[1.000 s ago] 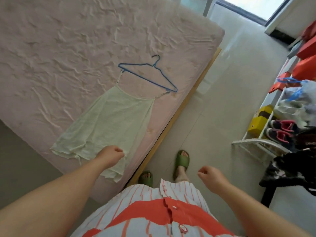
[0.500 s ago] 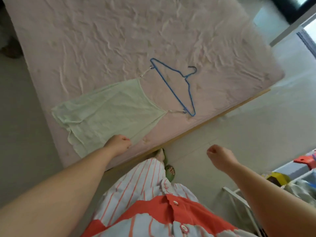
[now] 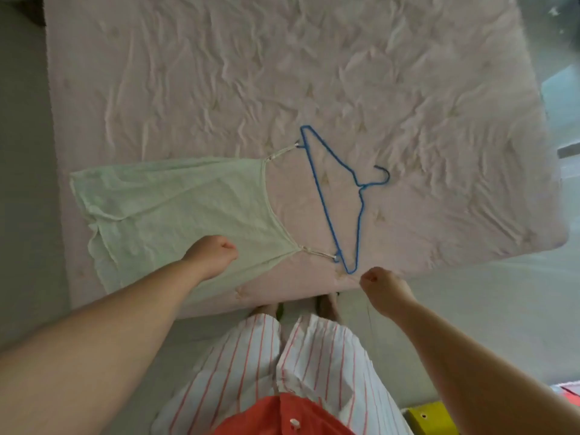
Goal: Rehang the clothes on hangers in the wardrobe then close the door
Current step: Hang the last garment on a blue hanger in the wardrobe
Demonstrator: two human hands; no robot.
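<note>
The head view looks straight down on a pale green slip dress (image 3: pixel 175 208) spread flat on a bed's wrinkled pink sheet (image 3: pixel 219 73), its two thin straps already looped over the ends of a blue wire hanger (image 3: pixel 340 196) that lies flat just beyond the neckline, hook pointing away from the dress. The left hand (image 3: pixel 212 255) hovers over the dress near its lower strap with fingers curled into a loose fist, and nothing can be seen held in it; whether it touches the cloth I cannot tell. The right hand (image 3: pixel 381 287) is also curled with nothing visible in it, poised just beside the hanger's near corner at the bed's edge. The step in hand looks like picking up the hung dress: the garment is on its hanger, but neither the wardrobe nor its door is in view, so the carrying and closing remain to be done. The next move probably calls for taking the hanger by its hook or neck and lifting evenly, so the narrow straps do not slide off the wire ends. Around this, the person's striped trousers (image 3: pixel 251 372) and red shirt hem fill the bottom, a yellow box (image 3: pixel 423 419) shows at the lower right, and pale floor (image 3: pixel 486 309) lies beside the bed. Nothing stands between the hands and the hanger.
</note>
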